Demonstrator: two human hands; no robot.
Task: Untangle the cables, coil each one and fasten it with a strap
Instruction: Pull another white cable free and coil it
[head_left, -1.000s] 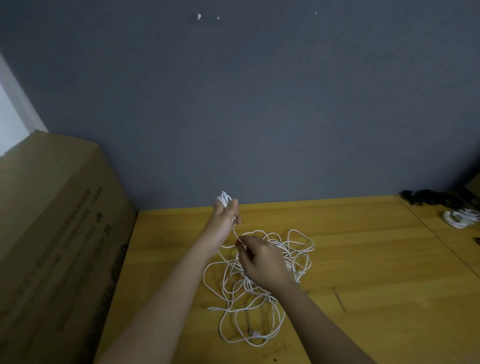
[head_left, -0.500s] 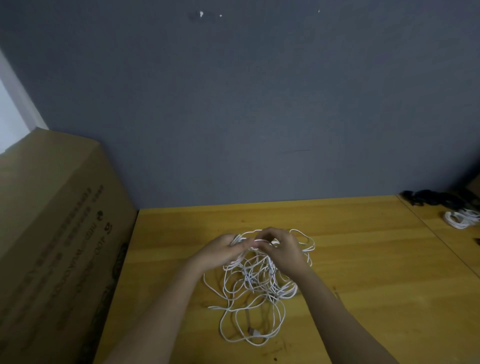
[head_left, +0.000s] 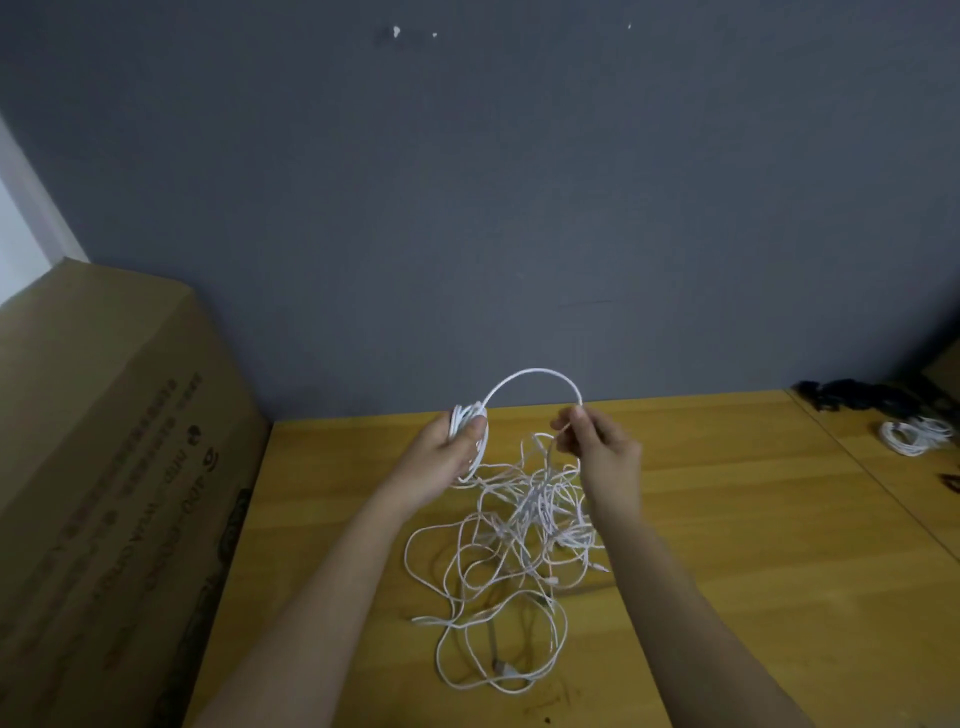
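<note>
thin white cable (head_left: 530, 375), round in section and smooth, arching in a half-circle between two raised bare hands. left hand (head_left: 451, 457) — fingers curled round a small bundle of coiled turns (head_left: 464, 422) of the same cable, held above the desk's far edge. right hand (head_left: 597, 451) — thumb and fingers pinching the arch's other end, from which the strand drops into the heap below. tangled cables (head_left: 511, 540): a loose, irregular mass of thin white loops lying on the desk's middle, between the forearms and reaching toward the near edge, with one small connector (head_left: 503, 669) at the nearest loop; how many cables make up the heap cannot be told. desk (head_left: 753, 545): yellowish wood with visible grain and a few dark marks, a straight seam running off to the right. near the far right corner, a small coiled white cable (head_left: 914, 435) lies just beside a dark heap of black pieces (head_left: 857, 396), too blurred to identify. a large brown cardboard box (head_left: 114, 467), printed on its side, stands against the desk's left edge. behind all, a matte grey wall (head_left: 519, 182) with a few small white chips.
</note>
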